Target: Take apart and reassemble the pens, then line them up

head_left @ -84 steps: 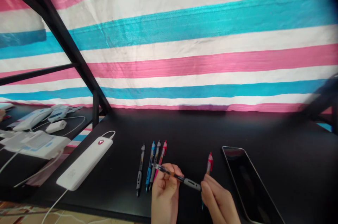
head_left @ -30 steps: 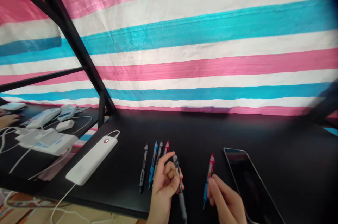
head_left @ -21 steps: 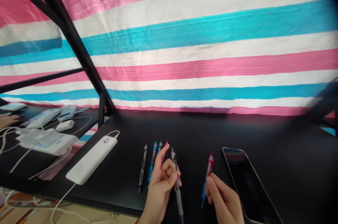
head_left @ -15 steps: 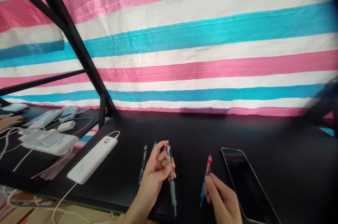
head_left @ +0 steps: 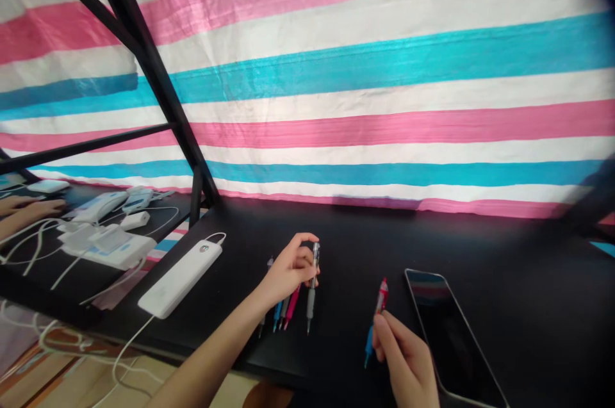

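My left hand (head_left: 293,267) is closed on a clear pen with a grey grip (head_left: 311,302), its tip pointing toward the table's front edge. Under and beside that hand several pens lie side by side on the black table (head_left: 346,357); a pink pen (head_left: 292,309) and a blue pen (head_left: 277,315) show among them. Farther right, my right hand (head_left: 401,347) pinches a pen with a red top and blue lower part (head_left: 382,296). A dark phone (head_left: 454,337) lies just right of my right hand.
A white power bank (head_left: 180,278) with a cable lies at the left. Beyond it, a second table holds a power strip (head_left: 127,251), chargers and tangled cables. Another person's hands (head_left: 36,211) rest at the far left. Black frame bars (head_left: 158,81) stand before a striped sheet.
My left hand has moved forward with the grey-grip pen, uncovering the pens beneath. My right hand has barely moved. The view has shifted slightly left.
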`<state>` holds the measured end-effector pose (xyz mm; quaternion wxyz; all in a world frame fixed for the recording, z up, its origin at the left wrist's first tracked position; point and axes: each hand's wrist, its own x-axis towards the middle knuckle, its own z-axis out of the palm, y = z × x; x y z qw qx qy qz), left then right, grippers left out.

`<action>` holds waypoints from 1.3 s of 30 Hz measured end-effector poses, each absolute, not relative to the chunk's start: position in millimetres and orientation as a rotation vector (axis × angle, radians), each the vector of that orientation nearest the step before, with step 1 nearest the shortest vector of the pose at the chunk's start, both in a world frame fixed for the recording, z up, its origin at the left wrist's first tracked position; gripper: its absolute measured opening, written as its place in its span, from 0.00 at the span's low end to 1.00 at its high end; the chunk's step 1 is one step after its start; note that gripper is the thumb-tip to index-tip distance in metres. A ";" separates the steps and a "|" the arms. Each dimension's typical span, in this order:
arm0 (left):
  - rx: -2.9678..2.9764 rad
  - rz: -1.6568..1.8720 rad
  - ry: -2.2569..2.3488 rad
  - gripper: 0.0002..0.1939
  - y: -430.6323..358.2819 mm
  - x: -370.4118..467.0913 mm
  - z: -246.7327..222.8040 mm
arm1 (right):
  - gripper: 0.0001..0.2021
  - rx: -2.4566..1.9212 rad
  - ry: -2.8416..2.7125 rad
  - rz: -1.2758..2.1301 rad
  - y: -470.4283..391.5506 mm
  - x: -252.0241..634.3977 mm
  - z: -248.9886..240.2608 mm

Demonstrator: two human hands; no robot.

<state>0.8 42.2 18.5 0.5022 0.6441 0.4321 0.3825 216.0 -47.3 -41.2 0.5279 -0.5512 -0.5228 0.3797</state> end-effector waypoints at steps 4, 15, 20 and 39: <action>1.803 0.826 1.186 0.26 54.0 -0.7 20.7 | 0.28 -1.311 -1.266 0.924 -48.1 217.4 -45.8; 2.373 0.401 1.494 0.27 49.9 2.1 19.1 | 0.27 -1.313 -1.230 0.925 -49.4 216.3 -50.5; 2.503 0.340 1.488 0.25 46.6 2.9 22.5 | 0.26 -1.273 -1.171 0.933 -50.7 217.2 -55.2; 2.880 0.328 0.773 0.18 21.7 54.6 3.8 | 0.24 -1.020 -0.840 0.905 -51.1 222.0 -64.0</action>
